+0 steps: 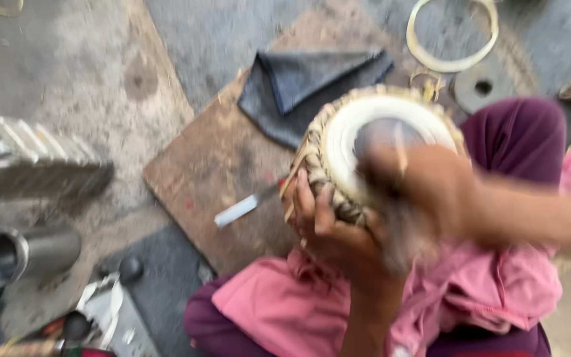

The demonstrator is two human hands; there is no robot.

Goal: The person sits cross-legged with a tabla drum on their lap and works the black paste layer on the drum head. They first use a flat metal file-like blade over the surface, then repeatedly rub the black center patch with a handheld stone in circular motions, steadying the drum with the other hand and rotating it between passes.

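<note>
Head cam, looking down at my lap. I've got a small drum (371, 142) — tabla-type, white skin w/ dark centre patch, braided strap lacing round the rim — tilted on my lap over the pink cloth (470, 291), head facing up toward the cam. Left hand (328, 228) grasps it from below-left, fingers curled over the braided edge, clamped on. Right hand (424, 192) is over the drum's lower right rim, heavy motion blur — can't tell if it's closed on anything or just touching the skin. Beside the drum, on a brown wooden board (213, 165) on the floor: a flat metal blade (246, 206), its handle end hidden behind the drum, and a folded dark grey cloth (305, 92) further up. Pale ring hoop (451, 63) lies past the drum, near a round metal disc w/ hole (480, 86). Far left: steel cylinder (14, 254) on its side, well apart from me.
</note>
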